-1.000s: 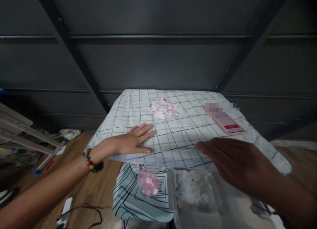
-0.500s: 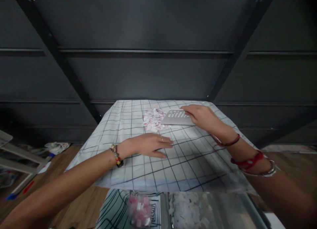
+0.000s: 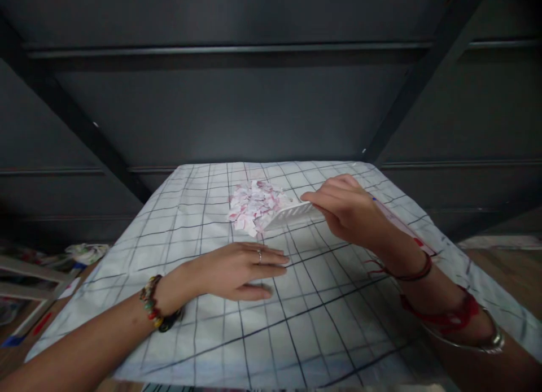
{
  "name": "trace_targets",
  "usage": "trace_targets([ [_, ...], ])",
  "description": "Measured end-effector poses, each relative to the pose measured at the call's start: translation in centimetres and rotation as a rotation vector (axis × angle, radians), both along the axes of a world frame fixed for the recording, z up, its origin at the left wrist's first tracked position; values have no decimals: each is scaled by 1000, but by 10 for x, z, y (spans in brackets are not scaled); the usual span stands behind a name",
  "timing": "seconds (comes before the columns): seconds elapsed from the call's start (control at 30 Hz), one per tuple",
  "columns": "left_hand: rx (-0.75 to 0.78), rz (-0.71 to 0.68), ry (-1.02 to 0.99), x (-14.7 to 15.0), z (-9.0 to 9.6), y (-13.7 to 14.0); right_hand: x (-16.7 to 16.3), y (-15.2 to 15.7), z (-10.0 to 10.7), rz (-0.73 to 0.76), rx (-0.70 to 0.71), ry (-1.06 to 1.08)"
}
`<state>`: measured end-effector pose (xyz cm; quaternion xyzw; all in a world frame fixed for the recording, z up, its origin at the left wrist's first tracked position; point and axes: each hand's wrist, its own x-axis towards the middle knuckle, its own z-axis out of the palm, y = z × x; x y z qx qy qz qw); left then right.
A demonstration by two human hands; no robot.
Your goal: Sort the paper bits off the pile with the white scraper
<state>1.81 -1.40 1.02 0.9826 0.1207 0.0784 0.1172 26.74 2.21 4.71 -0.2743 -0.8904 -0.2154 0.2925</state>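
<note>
A heap of small white and pink paper scraps (image 3: 257, 204) lies near the far middle of a white cloth with a dark grid (image 3: 296, 318). My right hand (image 3: 347, 208) grips a white slotted plastic scraper (image 3: 290, 216), its edge resting against the heap's right side. My left hand (image 3: 237, 269) lies flat on the cloth, fingers together and pointing right, a short way in front of the heap. It holds nothing. A beaded bracelet sits on my left wrist, and red cords and a metal bangle on my right.
A pink phone (image 3: 402, 227) lies on the cloth behind my right wrist, mostly hidden. Dark panelled walls with diagonal metal braces (image 3: 406, 92) close in behind the cloth. To the left, on the wooden floor, are white slats and crumpled paper (image 3: 87, 251).
My right hand came up from the near side, took hold of the scraper and set it against the heap. My left hand stayed flat on the cloth. The view moved in closer.
</note>
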Motion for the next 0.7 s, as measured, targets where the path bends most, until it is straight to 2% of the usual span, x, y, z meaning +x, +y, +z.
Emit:
trace_targets([
  [0.27,165,50,-72,-3,7,-2,7,-3,8,34,-29,-36],
  [0.4,187,73,-83,-6,10,-1,12,-4,9,27,-44,-14],
  [0.7,193,58,-112,-5,10,-2,1,-2,1,-3,83,-31],
])
